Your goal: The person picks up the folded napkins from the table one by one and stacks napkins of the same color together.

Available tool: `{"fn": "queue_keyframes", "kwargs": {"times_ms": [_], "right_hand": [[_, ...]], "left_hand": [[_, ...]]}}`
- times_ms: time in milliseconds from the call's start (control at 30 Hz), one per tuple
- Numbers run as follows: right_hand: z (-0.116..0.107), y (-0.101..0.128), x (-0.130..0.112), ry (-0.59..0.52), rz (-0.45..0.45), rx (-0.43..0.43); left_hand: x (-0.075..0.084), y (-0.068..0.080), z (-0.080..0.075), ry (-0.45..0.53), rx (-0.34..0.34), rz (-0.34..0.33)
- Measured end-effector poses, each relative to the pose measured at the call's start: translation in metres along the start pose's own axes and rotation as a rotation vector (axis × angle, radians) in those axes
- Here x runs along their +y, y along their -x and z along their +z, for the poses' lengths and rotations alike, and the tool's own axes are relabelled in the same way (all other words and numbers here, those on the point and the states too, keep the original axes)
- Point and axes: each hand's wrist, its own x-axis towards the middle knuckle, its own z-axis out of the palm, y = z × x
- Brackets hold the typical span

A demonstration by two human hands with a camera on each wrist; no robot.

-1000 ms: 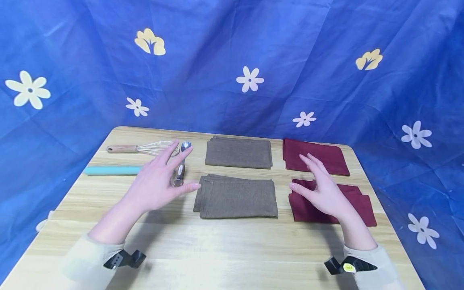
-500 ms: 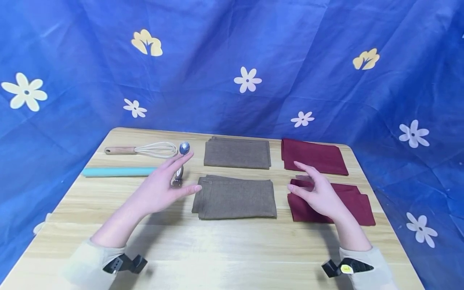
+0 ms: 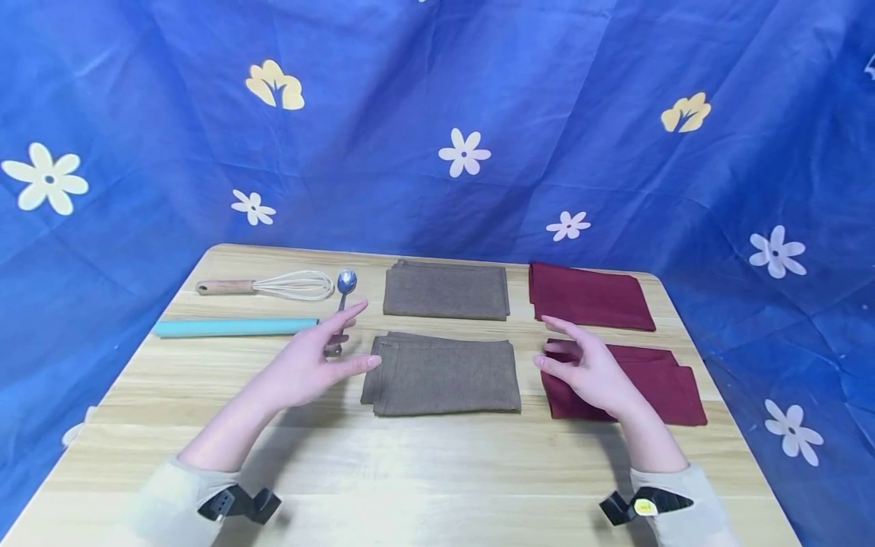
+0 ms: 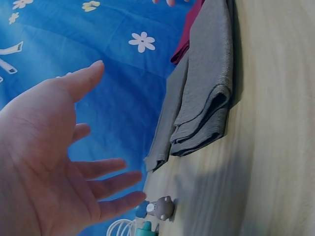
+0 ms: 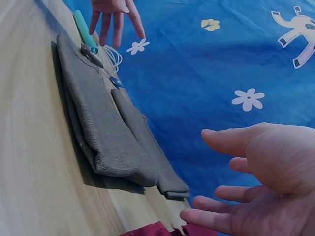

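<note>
- Two hands are what I have over a pale wood-grain counter, with a blue cloth backdrop printed with white and yellow flowers behind and to both sides of it.
- I count four folded cloths: two brown, two dark red. The near brown cloth lies mid-counter, the far brown cloth just behind it and apart from it; the near red cloth and far red cloth sit to their right in the same order.
- I count three utensils at far left: one whisk with a wooden handle, one teal roller in front of it, one spoon lying between those and the brown cloths.
- My left hand hovers with fingers spread and straight, holding nothing, just left of the near brown cloth and over the spoon's handle end.
- My right hand hovers likewise, wide and holding nothing, over the left edge of the near red cloth.
- Both hands flank the near brown cloth, palms turned inward toward it, neither touching it.
- Bare wood runs along the near edge in front of the cloths; the red cloths lie close to the counter's right edge.
</note>
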Motion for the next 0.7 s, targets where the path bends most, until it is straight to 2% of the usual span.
{"fn": "queue_keyframes", "kwargs": {"times_ms": [233, 400, 567, 700], "right_hand": [[0.005, -0.001, 0.008, -0.043, 0.008, -0.011], [0.009, -0.002, 0.012, -0.067, 0.019, -0.026], [0.014, -0.005, 0.016, -0.101, 0.037, -0.049], [0.019, -0.007, 0.018, -0.114, 0.062, -0.066]], "left_hand": [[-0.003, 0.001, 0.009, 0.084, -0.039, -0.047], [-0.007, 0.002, 0.016, 0.142, -0.044, -0.037], [-0.011, 0.002, 0.023, 0.157, -0.041, -0.044], [-0.014, 0.001, 0.026, 0.168, -0.038, -0.074]]}}
